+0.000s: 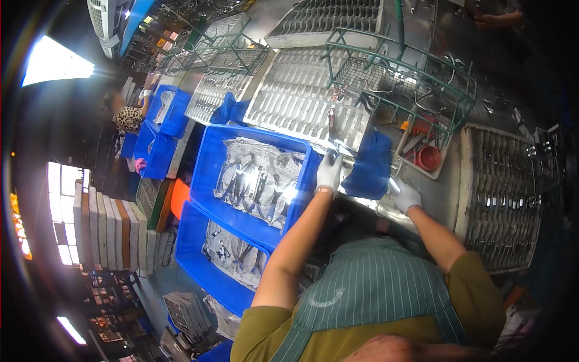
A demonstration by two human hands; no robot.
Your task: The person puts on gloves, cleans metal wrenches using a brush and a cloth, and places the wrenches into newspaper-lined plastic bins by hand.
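Observation:
My left hand (329, 173), in a white glove, is closed at the lower edge of a slotted white tray (295, 99). A small dark part shows at its fingertips; what it is I cannot make out. Just beyond lies a slim tool with a dark reddish shaft (332, 122). My right hand (406, 196), also gloved in white, is closed on a shiny metal piece (394, 184), whose kind is unclear in the glare. A blue cloth (369, 166) lies between the two hands.
Left of me stand two blue bins (208, 160) (193, 256), lined and holding metal tools. Green wire racks (392, 66) rise at the back. A red cup (429, 158) sits in a small tray. A filled slotted tray (503, 199) is at right. Another person (128, 117) is far left.

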